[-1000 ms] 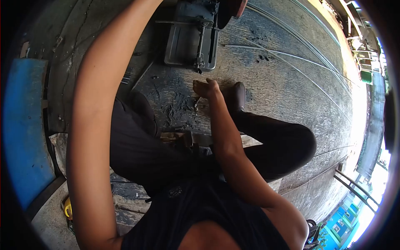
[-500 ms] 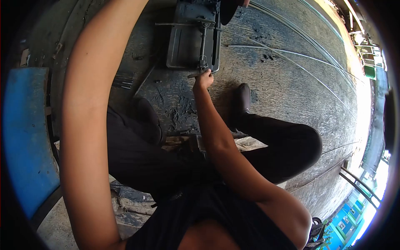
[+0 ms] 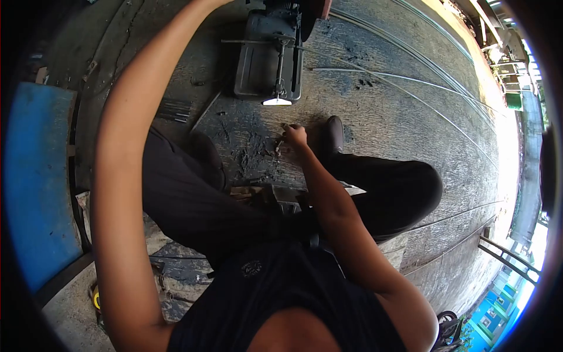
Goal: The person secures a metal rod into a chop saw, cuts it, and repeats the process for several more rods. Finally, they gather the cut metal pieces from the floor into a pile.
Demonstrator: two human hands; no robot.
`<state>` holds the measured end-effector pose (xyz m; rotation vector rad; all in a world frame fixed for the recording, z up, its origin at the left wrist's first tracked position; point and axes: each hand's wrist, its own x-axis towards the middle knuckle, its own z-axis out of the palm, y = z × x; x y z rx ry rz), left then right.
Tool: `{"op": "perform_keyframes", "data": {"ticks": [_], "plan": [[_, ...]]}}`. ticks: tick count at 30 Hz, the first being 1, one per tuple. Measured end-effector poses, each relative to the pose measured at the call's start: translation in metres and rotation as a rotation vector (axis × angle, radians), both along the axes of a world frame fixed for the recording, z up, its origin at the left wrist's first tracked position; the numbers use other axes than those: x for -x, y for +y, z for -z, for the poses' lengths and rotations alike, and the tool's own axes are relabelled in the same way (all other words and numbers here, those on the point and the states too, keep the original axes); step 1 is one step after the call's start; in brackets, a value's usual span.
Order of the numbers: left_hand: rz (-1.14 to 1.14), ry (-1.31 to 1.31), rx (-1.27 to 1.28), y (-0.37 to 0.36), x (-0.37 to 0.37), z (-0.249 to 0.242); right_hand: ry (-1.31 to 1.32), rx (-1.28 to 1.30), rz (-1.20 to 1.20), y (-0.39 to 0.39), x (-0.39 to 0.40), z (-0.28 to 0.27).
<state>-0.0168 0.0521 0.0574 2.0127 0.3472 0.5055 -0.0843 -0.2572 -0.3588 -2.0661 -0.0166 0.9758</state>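
My right hand (image 3: 295, 135) is low over the floor between my boots, apart from the saw, its fingers curled in. A small pale shape (image 3: 278, 149) shows by the fingers; I cannot make out whether it is held. Ahead stands a metal cut-off saw with a dark tray-like base (image 3: 247, 79). Its clamp screw (image 3: 280, 67) runs toward me and ends in a flat handle plate (image 3: 277, 102) that catches bright light. A thin rod (image 3: 243, 41) crosses the clamp. My left arm (image 3: 132, 111) reaches past the top edge toward the saw; that hand is out of frame.
Long thin metal rods (image 3: 381, 73) lie on the floor to the right. Short cut pieces (image 3: 174, 110) are bundled at the left. Dark debris (image 3: 249, 155) covers the floor between my boots. A blue panel (image 3: 41, 182) stands at far left.
My right hand has let go of the clamp's handle plate and come back toward me, lower over the floor. The plate now shows bright. My left arm has shifted slightly with the view.
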Motion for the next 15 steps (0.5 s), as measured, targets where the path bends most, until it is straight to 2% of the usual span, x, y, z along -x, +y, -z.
{"op": "perform_keyframes", "data": {"ticks": [2, 3, 4, 5, 6, 8, 10, 11, 13, 14, 15], "plan": [[0.145, 0.272, -0.268, 0.017, 0.037, 0.015, -0.291, 0.058, 0.116, -0.004, -0.002, -0.057], [0.145, 0.266, -0.432, 0.020, 0.059, 0.027, -0.289, 0.050, 0.110, 0.005, 0.003, -0.065], [0.148, 0.262, -0.595, 0.018, 0.083, 0.032, -0.556, -0.047, 0.141, 0.022, 0.013, -0.069], [0.189, 0.438, -0.593, 0.016, 0.104, 0.025, -0.823, -0.150, 0.176, 0.038, 0.022, -0.074], [0.229, 0.612, -0.586, 0.013, 0.124, 0.016, -0.810, -0.188, 0.055, 0.050, 0.028, -0.090], [0.198, 0.706, -0.534, 0.000, 0.159, 0.009, -1.140, -0.061, -0.263, 0.066, 0.050, -0.111], [0.181, 0.763, -0.473, -0.006, 0.184, 0.009, -0.163, 0.076, -0.853, 0.063, 0.066, -0.069], [0.168, 0.814, -0.421, -0.005, 0.190, 0.007, -0.183, 0.028, -0.985, 0.055, 0.073, -0.032], [0.143, 0.848, -0.484, 0.000, 0.199, 0.007, -0.157, -0.008, -0.887, 0.031, 0.082, 0.011], [0.108, 0.880, -0.532, 0.001, 0.201, 0.012, -0.114, 0.009, -0.665, 0.017, 0.081, 0.026], [0.108, 0.882, -0.512, 0.000, 0.204, 0.016, 0.082, -0.126, -0.262, 0.015, 0.068, 0.070]]}}
